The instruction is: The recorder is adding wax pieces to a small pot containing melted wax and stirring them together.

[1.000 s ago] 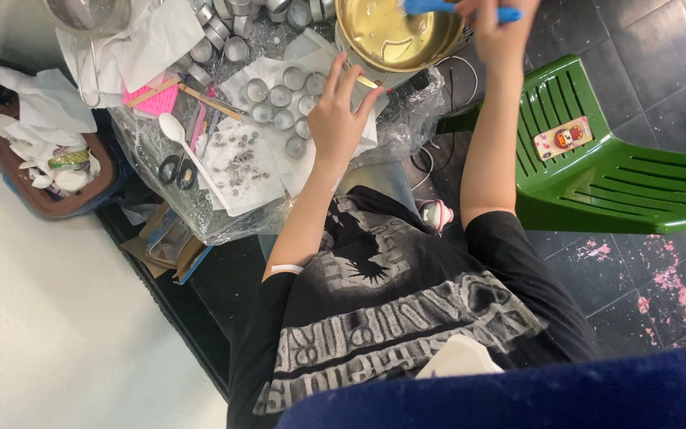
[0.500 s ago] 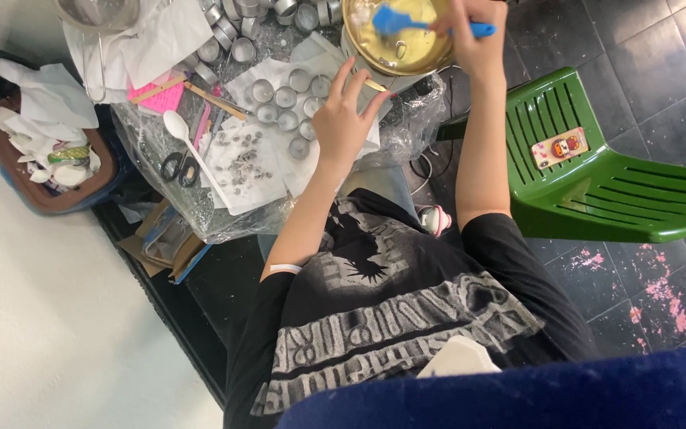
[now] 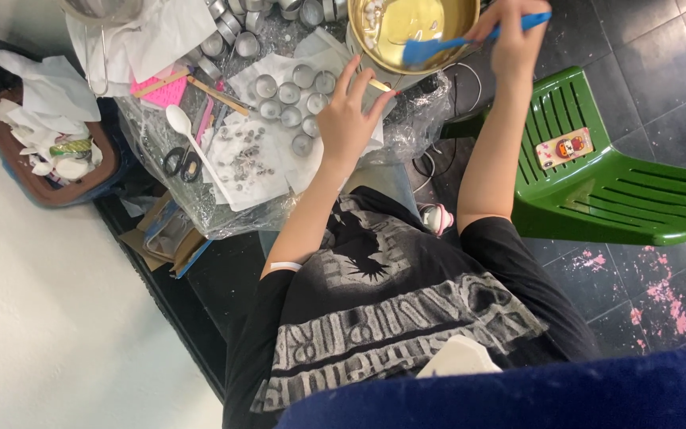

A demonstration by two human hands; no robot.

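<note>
While the camera looks straight down, we see a low table (image 3: 160, 171) wrapped in crinkled clear plastic, standing on a dark tiled floor (image 3: 660, 48) flecked with pink. A green plastic chair (image 3: 621, 199) sits off to the person's right, and a brown tray (image 3: 9, 171) of crumpled white paper lies at the far left by a pale wall. On the table there are small round metal cups (image 3: 291, 95) clustered on white paper, a white plastic spoon (image 3: 188, 135), black-handled scissors (image 3: 176, 161) and a pink sheet (image 3: 160, 91).

Now the hands. The left hand (image 3: 348, 119) is out in front, fingers spread and slightly curled, resting just beside the cups with its fingertips at the near rim of the metal bowl (image 3: 375, 40). The right hand (image 3: 514, 40) is raised over the bowl's right edge, fingers closed around the handle of a blue spatula (image 3: 430, 49), whose blade lies inside the bowl against the pale yellow liquid. That bowl sits at the far edge of the table, top of the picture.
</note>
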